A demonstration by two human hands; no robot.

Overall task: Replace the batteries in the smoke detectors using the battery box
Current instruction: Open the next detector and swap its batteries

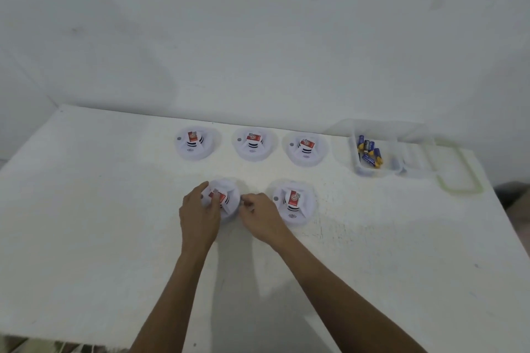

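Five detectors on the white table [114, 209], all face up with a red label on top. Far row has three: left [195, 143], middle [253, 144], right [305, 149]. Near row has two.

Both hands are on the near-left detector [231, 202]. Left hand [199, 209] is wrapped over its left side, fingers curled round the body, thumb up by the label. Right hand [261, 212] is at its right rim with fingers curled in, fingertips touching the edge; it looks like a pinch, but blur hides the exact contact. The detector sits on the table, slightly tilted.

Near-right detector [294, 202] is just beside the right hand, untouched.

Battery box [355, 163] is at the far right, clear plastic and open, with a handful of blue batteries [370, 152] loose inside. Its lid [456, 166], green-edged, lies flat to the right of it.
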